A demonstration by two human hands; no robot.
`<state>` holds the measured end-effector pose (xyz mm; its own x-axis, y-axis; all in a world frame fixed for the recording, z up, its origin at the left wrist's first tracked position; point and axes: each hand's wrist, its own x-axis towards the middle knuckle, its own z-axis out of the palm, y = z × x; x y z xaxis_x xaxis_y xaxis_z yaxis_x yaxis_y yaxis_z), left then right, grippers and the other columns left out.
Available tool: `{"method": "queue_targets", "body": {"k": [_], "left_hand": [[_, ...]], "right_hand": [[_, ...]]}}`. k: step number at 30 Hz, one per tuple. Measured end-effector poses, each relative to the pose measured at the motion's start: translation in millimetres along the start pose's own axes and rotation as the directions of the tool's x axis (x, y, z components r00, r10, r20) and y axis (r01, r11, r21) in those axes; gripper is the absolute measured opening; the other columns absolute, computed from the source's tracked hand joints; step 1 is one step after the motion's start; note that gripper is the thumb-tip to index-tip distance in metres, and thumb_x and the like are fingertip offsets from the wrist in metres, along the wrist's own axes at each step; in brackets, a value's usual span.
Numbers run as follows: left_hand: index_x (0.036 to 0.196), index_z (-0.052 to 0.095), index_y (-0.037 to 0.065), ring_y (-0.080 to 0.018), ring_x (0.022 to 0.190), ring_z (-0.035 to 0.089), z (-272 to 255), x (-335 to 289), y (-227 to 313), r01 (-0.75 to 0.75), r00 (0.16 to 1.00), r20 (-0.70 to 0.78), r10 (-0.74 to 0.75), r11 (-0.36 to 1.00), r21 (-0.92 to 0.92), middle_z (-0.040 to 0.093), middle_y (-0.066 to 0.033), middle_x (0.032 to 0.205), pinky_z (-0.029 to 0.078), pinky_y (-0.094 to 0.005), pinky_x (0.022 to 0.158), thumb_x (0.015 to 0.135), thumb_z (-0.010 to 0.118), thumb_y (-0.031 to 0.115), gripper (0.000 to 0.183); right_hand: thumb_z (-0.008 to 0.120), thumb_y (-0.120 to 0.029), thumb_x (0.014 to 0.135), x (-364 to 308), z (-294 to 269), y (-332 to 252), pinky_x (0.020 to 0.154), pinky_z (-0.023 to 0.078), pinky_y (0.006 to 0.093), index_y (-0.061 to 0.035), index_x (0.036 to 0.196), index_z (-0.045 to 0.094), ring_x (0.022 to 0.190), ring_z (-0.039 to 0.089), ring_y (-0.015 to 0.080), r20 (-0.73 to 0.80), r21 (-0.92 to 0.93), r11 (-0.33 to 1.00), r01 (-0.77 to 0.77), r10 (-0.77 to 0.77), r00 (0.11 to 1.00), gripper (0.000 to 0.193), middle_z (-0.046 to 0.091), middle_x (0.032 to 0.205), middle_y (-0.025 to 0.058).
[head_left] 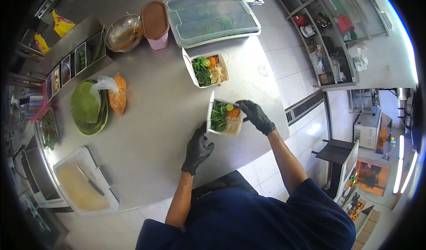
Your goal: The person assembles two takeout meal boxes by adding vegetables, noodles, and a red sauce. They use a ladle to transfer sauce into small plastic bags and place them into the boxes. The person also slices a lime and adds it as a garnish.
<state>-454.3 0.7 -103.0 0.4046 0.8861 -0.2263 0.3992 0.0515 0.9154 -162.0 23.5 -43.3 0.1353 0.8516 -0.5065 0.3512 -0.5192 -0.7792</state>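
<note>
In front of my body I have a white takeaway box [226, 117] with its lid flap up, filled with chopped greens, a halved lime, shredded carrot and bean sprouts. My black-gloved right hand [257, 117] grips its right rim near the carrot. At the box's lower left is my black-gloved left hand [197, 151], thumb apart from the fingers; its fingertips reach the box's left side, and whether they touch is hard to tell. Farther off on the steel table stands a second open takeaway box [216, 62] with similar contents.
On the steel table [151, 130] stand a lidded clear bin [213, 21], a brown-lidded pink container [155, 25], a metal bowl [124, 33], a bag of shredded carrot [117, 97], stacked green leaves [85, 102] and a translucent tub [80, 190] with a knife [91, 181] on top.
</note>
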Motion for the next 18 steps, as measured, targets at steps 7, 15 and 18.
{"method": "queue_targets", "body": {"k": [7, 15, 18], "left_hand": [[0.129, 0.06, 0.005, -0.0117, 0.089, 0.064, -16, -36, -13, 0.28, 0.936, -0.049, -0.348, 0.823, -0.495, 0.071, -0.0042, 0.106, 0.054, -0.0311, 0.075, 0.091, 0.074, 0.019, 0.042], [0.133, 0.059, 0.004, -0.0095, 0.089, 0.062, -8, -39, -22, 0.151, 0.94, -0.185, -0.287, 0.835, -0.529, 0.071, -0.0029, 0.103, 0.052, -0.0266, 0.079, 0.092, 0.071, 0.008, 0.042], [0.131, 0.06, 0.003, -0.0115, 0.091, 0.065, -6, -34, -27, 0.124, 0.938, -0.213, -0.274, 0.838, -0.532, 0.071, -0.0052, 0.101, 0.054, -0.0279, 0.083, 0.093, 0.069, 0.007, 0.04]], "right_hand": [[0.073, -0.029, 0.09, 74, 46, -5, 0.074, 0.055, 0.0388, -0.0052, 0.112, 0.073, 0.083, 0.071, 0.0266, -0.367, -0.339, 0.921, 0.193, -0.318, 0.874, 0.032, 0.075, 0.099, 0.0144], [0.065, -0.03, 0.091, 119, 77, -7, 0.073, 0.053, 0.0486, -0.0084, 0.091, 0.068, 0.088, 0.068, 0.0383, -0.489, -0.495, 0.868, 0.039, -0.316, 0.813, 0.022, 0.069, 0.092, 0.0161], [0.064, -0.028, 0.092, 112, 66, -13, 0.072, 0.053, 0.048, -0.0097, 0.091, 0.068, 0.085, 0.068, 0.0382, -0.475, -0.437, 0.884, 0.166, -0.383, 0.792, 0.018, 0.069, 0.092, 0.0145]]}}
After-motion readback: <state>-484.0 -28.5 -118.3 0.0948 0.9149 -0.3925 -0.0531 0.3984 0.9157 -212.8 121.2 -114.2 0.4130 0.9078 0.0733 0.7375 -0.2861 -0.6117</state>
